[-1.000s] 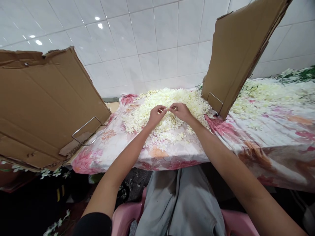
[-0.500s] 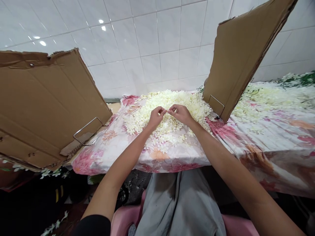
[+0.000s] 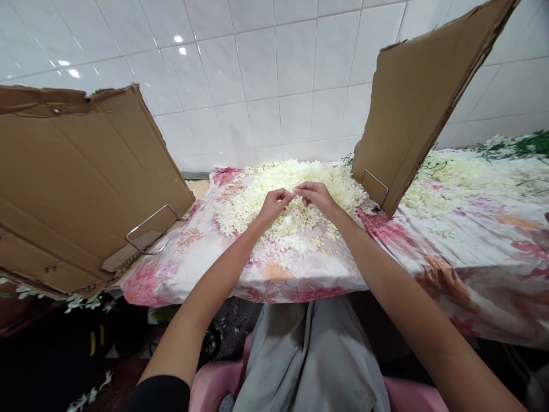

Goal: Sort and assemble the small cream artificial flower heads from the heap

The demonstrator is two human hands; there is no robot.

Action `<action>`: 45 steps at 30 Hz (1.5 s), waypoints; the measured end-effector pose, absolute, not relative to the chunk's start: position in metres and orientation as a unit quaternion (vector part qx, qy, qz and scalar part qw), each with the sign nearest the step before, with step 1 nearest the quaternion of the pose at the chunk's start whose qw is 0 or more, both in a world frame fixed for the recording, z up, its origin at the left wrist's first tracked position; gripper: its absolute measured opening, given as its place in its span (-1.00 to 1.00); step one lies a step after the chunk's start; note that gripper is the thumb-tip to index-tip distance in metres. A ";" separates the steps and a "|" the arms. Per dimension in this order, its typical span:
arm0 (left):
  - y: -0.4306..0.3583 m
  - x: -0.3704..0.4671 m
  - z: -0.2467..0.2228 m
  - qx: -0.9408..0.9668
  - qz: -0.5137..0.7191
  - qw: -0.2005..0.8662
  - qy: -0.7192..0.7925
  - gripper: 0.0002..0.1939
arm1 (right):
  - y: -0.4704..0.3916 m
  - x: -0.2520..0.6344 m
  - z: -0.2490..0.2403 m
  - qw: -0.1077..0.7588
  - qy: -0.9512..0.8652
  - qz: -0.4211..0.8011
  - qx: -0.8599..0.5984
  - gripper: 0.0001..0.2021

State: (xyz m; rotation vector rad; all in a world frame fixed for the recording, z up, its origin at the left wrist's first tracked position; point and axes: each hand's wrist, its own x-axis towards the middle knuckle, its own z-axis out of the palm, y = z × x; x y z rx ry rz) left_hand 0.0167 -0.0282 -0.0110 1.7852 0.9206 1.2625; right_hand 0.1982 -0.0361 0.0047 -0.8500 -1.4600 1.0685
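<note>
A wide heap of small creamy-white flowers [image 3: 257, 203] lies on the floral tablecloth [image 3: 206, 252] in front of me. Over the middle of this heap, my left hand [image 3: 277, 204] and my right hand [image 3: 316, 197] meet with thumbs and fingers pinched together, the fingertips almost touching. What sits between the fingertips is too small to make out against the pale flowers. Some loose flowers [image 3: 285, 260] are scattered on the near side of the heap.
A cardboard panel [image 3: 81, 189] with a wire bookend [image 3: 150, 226] stands at left. Another cardboard panel [image 3: 416, 97] with a wire bookend [image 3: 375, 186] rises at right, with more white flowers [image 3: 472, 171] beyond it. A tiled wall [image 3: 257, 68] closes off the back.
My two hands have drawn slightly closer together, the fingertips shifting a little to the right. The view has moved slightly; the heap looks the same.
</note>
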 end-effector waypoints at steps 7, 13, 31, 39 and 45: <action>-0.028 0.016 -0.009 0.702 0.500 0.352 0.365 -0.36 | -0.036 0.199 0.003 0.525 -0.614 0.463 -0.364 -0.54; -0.026 0.017 -0.012 0.698 0.506 0.344 0.372 -0.39 | -0.031 0.196 -0.004 0.545 -0.624 0.403 -0.387 -0.53; -0.021 0.009 -0.019 0.784 0.494 0.158 0.340 -0.42 | -0.037 0.202 0.001 0.465 -0.654 0.460 -0.379 -0.47; -0.018 0.009 -0.023 0.769 0.519 0.168 0.334 -0.42 | -0.020 0.215 -0.001 0.606 -0.545 0.410 -0.409 -0.57; -0.021 0.009 -0.022 0.794 0.457 0.128 0.380 -0.52 | -0.017 0.215 -0.002 0.618 -0.544 0.392 -0.410 -0.65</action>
